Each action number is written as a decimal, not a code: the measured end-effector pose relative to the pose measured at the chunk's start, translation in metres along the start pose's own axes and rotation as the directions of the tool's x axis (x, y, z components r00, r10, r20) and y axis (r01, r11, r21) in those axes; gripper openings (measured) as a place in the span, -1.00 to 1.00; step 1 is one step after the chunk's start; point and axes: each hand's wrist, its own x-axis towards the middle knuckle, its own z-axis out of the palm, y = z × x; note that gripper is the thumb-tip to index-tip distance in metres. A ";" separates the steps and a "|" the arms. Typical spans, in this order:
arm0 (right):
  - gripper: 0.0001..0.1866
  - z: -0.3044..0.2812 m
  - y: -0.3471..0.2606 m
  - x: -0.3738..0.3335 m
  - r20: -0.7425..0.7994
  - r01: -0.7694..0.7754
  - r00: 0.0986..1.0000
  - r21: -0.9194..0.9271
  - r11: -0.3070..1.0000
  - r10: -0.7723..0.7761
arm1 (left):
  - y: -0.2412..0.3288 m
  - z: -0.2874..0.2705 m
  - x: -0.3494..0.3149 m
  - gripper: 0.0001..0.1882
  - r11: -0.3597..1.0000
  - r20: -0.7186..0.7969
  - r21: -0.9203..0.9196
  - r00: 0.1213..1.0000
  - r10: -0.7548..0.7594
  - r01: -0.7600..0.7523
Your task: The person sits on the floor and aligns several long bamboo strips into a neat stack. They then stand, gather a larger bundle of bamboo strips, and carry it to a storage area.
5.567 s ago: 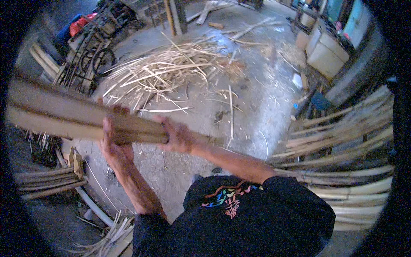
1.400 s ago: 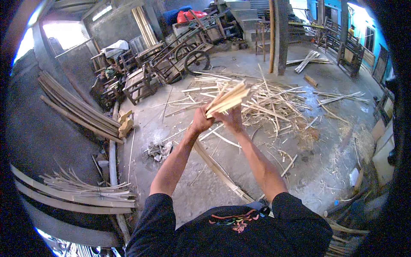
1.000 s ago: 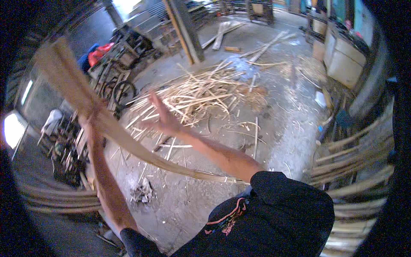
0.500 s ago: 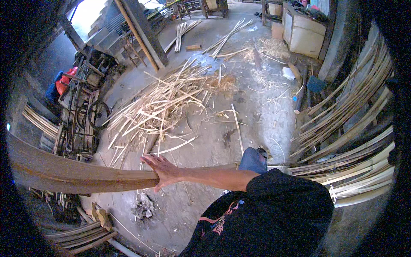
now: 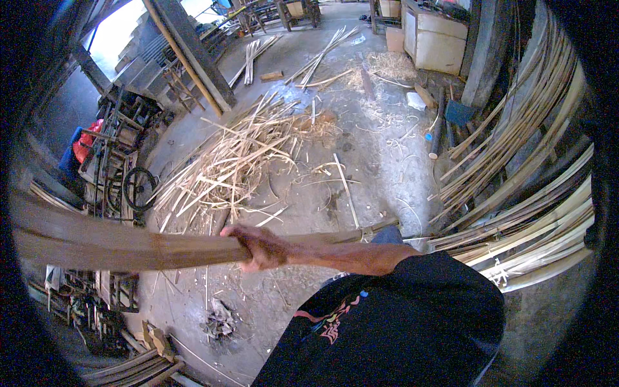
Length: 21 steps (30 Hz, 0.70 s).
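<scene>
A long, thick brown pole (image 5: 187, 250), bamboo or wood with streaky grain, runs across from the left rim. Its thinner part passes beyond my hand toward my knee on the right. My right hand (image 5: 261, 247) reaches across from the right and is closed round the pole, fingers curled over its upper side. My bare right forearm comes out of a black sleeve (image 5: 412, 303) that fills the lower middle. Some motion blur softens the hand. My left hand is out of the picture.
Beyond the pole lies a heap of pale split strips (image 5: 225, 161) on the floor. Bundles of long strips (image 5: 516, 155) lean and lie along the right side. A wheel and metal frame (image 5: 138, 188) stand at left. A crumpled grey rag (image 5: 219, 320) lies below the pole.
My right hand, spread flat on the pole half a second ago, has curled its fingers round it. The hand moved slightly up and right. The whole view has shifted a little.
</scene>
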 end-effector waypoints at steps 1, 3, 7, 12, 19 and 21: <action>-0.40 -0.014 -0.005 0.003 0.098 -0.174 0.979 -0.065 0.983 0.180 | 0.000 0.000 -0.001 -0.54 1.000 -0.003 0.005 1.000 0.003 -0.003; -0.44 -0.046 -0.014 0.011 0.111 -0.153 0.982 -0.029 0.988 0.156 | 0.000 0.005 -0.005 -0.54 1.000 -0.009 0.007 1.000 0.002 -0.002; -0.42 -0.123 -0.038 0.022 -0.125 -0.143 0.985 -0.182 0.973 0.122 | 0.001 0.022 -0.012 -0.54 1.000 -0.029 0.029 0.999 0.013 -0.012; -0.41 -0.271 -0.090 0.049 -0.420 0.018 0.898 -0.259 0.966 -0.130 | 0.002 0.072 -0.021 -0.53 0.986 -0.051 0.125 0.992 0.117 -0.110; -0.39 -0.399 -0.132 -0.001 -0.552 -0.151 0.758 -0.666 0.730 -0.347 | -0.009 0.352 -0.200 -0.53 0.911 0.604 0.015 0.730 0.320 -0.412; -0.40 -0.395 -0.127 -0.049 -0.666 -0.319 0.733 -0.519 0.793 -0.141 | -0.001 0.429 -0.324 -0.53 0.947 0.855 -0.222 0.419 0.304 -0.233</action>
